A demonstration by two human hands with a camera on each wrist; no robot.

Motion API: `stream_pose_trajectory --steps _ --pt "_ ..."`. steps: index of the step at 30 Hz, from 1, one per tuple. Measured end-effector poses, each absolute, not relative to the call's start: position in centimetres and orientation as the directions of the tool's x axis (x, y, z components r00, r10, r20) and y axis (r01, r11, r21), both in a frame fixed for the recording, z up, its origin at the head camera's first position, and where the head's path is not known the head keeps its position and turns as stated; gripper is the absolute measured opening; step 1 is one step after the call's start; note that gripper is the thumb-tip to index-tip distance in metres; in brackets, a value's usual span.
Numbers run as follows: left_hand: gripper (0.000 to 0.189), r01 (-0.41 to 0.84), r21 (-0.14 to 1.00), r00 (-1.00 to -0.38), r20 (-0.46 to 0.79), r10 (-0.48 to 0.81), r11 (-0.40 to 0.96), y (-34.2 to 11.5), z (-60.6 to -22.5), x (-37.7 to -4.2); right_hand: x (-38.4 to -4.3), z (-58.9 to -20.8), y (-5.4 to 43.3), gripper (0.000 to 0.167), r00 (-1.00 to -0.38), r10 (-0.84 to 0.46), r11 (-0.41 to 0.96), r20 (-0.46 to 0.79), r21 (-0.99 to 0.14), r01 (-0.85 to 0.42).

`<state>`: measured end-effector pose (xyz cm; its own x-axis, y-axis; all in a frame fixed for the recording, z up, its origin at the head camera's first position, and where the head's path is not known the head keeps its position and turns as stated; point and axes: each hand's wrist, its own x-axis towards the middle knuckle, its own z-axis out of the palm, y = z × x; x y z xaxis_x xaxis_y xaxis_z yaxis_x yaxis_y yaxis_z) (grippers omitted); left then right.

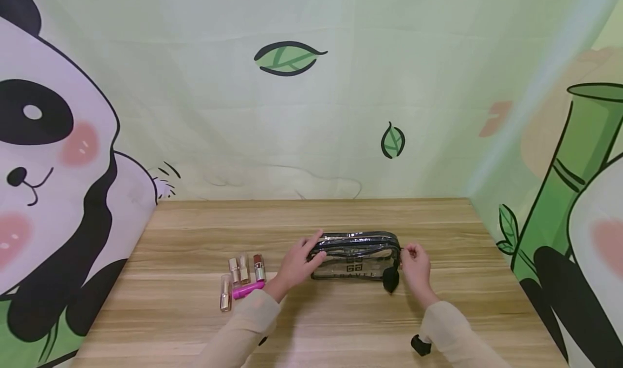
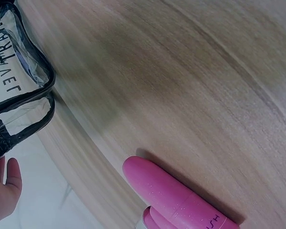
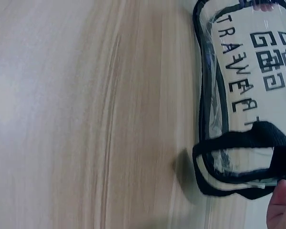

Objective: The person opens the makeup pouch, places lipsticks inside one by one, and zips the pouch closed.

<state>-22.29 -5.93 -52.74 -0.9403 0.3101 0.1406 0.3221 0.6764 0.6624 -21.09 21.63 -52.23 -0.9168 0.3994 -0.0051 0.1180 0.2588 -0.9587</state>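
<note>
A clear cosmetic bag (image 1: 355,268) with black trim, a zippered top and TRAVEL lettering stands on the table. My left hand (image 1: 298,262) holds its left end, fingers over the top edge and thumb at the front. At the right upper corner, by the end of the zipper, my right hand (image 1: 416,265) pinches the bag; the exact part between the fingertips is hidden. A black strap loop (image 3: 262,133) sticks out from that end. The bag looks hollow, with nothing clearly visible inside.
Left of the bag lie several lipsticks: a pink tube (image 1: 248,289), a dark red one (image 1: 259,268) and clear-capped ones (image 1: 225,292). The wooden table (image 1: 194,222) meets a panda-printed cloth backdrop (image 1: 219,114) at its back edge.
</note>
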Motion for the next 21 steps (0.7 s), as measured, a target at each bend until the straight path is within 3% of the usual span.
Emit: stream_pose_trajectory --steps 12,21 --pt "0.056 0.343 0.652 -0.934 0.163 0.317 0.676 -6.1 -52.6 -22.2 -21.2 -52.9 20.9 0.003 -0.881 0.451 0.342 0.144 -0.939 0.021" --pt "0.057 0.345 0.648 -0.935 0.17 0.312 0.679 -6.2 -52.8 -22.2 -21.2 -53.0 20.2 0.004 -0.862 0.486 0.333 0.142 -0.942 0.032"
